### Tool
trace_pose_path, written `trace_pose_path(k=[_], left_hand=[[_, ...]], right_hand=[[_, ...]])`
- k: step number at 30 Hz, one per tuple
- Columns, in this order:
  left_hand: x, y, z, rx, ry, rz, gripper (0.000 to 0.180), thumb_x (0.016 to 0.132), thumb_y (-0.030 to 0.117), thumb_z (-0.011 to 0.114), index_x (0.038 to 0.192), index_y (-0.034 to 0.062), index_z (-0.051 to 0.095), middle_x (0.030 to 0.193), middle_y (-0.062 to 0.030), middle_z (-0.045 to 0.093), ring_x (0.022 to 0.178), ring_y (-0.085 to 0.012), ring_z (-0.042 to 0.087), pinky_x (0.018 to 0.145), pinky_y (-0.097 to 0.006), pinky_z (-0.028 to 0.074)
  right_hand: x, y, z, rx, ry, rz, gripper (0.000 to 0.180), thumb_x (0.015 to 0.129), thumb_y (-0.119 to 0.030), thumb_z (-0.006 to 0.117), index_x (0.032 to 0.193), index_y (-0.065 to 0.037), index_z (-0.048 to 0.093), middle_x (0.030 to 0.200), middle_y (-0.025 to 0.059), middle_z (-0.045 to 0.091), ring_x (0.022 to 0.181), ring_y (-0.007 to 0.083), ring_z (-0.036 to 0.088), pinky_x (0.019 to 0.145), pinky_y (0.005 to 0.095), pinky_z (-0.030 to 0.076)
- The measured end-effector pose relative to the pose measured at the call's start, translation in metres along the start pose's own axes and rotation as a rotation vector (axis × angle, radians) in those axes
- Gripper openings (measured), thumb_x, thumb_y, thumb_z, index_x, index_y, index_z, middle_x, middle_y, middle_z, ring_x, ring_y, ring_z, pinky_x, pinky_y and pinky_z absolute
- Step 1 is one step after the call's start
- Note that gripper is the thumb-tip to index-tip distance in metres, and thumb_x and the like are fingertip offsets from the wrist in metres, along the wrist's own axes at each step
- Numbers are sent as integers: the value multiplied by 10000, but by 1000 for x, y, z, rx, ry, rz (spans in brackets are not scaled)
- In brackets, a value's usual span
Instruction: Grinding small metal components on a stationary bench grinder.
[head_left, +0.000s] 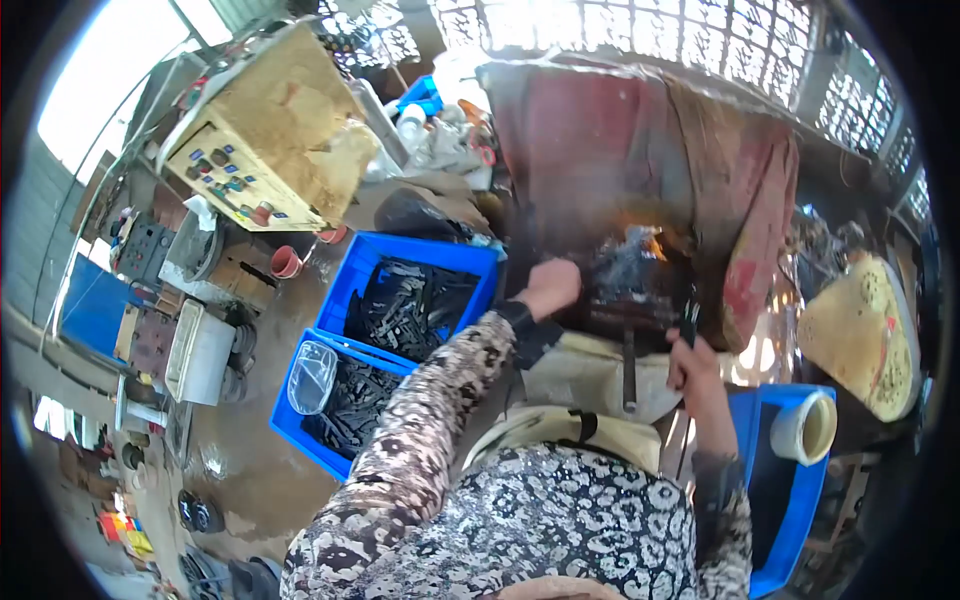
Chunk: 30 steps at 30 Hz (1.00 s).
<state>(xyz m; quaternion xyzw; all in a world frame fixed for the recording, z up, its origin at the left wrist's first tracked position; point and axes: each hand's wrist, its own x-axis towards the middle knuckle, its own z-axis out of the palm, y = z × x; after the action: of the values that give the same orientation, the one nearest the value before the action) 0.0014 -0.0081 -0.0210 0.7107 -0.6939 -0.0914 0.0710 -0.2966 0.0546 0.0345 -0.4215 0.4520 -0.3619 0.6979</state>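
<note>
My left hand (553, 286) is closed in a fist beside the dark work area of a cloth-draped machine; what it holds, if anything, is hidden. The fingers of my right hand (695, 368) are wrapped round a slim black handle (688, 328) that points up toward the machine. Between the hands lies a dark wet-looking fixture (632, 275), with a bright orange glint at its back. From its front a dark metal rod (629, 372) sticks out toward me. A reddish cloth cover (575, 125) hangs over the machine behind and to the right.
Two blue bins (343, 262) of dark strip-like pieces stand by my left forearm, a clear plastic bag (312, 378) in the nearer one. At right, a blue crate (742, 412) has a cream roll-shaped container (803, 427) at its edge. A yellowed control cabinet (285, 125) rises far left.
</note>
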Motion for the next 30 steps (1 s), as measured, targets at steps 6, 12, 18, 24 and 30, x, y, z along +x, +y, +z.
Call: trace_pose_path(k=[6, 12, 18, 24, 30], left_hand=[[-35, 43, -39, -164, 279, 66, 197, 821, 217, 581, 754, 57, 674, 808, -136, 675, 746, -332, 655, 643, -476, 519], [-67, 101, -59, -71, 533, 310, 174, 852, 182, 575, 743, 67, 645, 715, -115, 599, 661, -304, 624, 583, -420, 509], [-81, 108, -56, -10, 509, 351, 198, 875, 205, 589, 767, 54, 656, 695, -113, 588, 643, -274, 623, 569, -389, 508], [-50, 78, -65, -658, 537, 375, 201, 889, 198, 640, 824, 8, 648, 709, -114, 620, 587, -224, 607, 504, -326, 475], [-35, 79, -61, -1684, -331, 32, 150, 916, 159, 635, 927, 10, 649, 754, -65, 645, 558, -122, 530, 475, -264, 425]], right_hand=[[56, -3, 1, 563, -211, -49, 193, 913, -181, 644, 1042, -60, 567, 857, 50, 581, 760, 185, 571, 685, 340, 476], [78, 3, 55, 623, -126, -155, 191, 901, -152, 644, 1036, -43, 566, 954, 86, 604, 855, 208, 581, 780, 361, 484], [73, 10, 54, 665, -109, -158, 195, 888, -53, 587, 1079, -25, 558, 955, 85, 597, 867, 202, 578, 791, 353, 478], [60, 6, 43, 712, -296, -116, 292, 869, 4, 551, 1161, 0, 552, 948, 80, 593, 879, 196, 581, 815, 354, 490], [47, 4, 55, 614, -362, -106, 332, 867, -4, 563, 1197, 24, 539, 1000, 102, 616, 903, 219, 613, 837, 370, 513]])
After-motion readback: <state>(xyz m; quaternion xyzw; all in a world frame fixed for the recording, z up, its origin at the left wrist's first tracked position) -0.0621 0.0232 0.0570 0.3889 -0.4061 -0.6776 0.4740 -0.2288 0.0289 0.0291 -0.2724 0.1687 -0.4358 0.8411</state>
